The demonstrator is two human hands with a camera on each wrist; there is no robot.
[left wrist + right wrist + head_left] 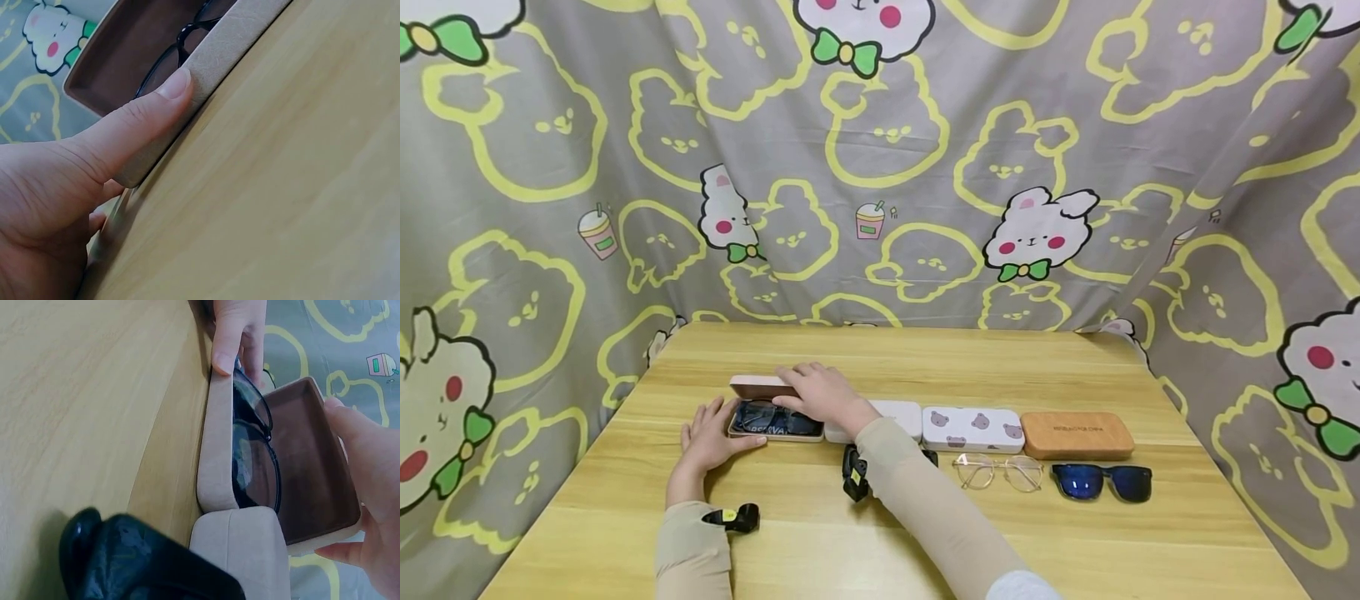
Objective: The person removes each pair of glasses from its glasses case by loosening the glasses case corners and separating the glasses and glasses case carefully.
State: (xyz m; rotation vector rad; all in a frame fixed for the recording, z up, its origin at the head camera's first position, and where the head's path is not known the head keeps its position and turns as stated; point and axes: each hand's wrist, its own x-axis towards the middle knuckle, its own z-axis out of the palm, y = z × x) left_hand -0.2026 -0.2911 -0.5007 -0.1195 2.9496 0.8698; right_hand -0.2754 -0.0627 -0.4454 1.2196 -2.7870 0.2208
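Note:
An opened beige glasses case (778,437) with a brown lining lies on the table's left side, dark-framed glasses (760,415) inside on a dark printed cloth. My left hand (709,437) holds its left end, the thumb on the front rim and the fingers round the end. Its raised lid (312,462) is in my right hand (826,397), with the thumb on one edge and fingers at another, as the right wrist view shows. The lid is tilted back, part way up.
A row continues rightward: a white case (895,417), a bear-print case (973,429) and an orange-brown case (1077,435). In front lie clear-framed glasses (998,472) and blue-lensed sunglasses (1101,482). A patterned curtain (880,167) hangs behind the wooden table (805,542).

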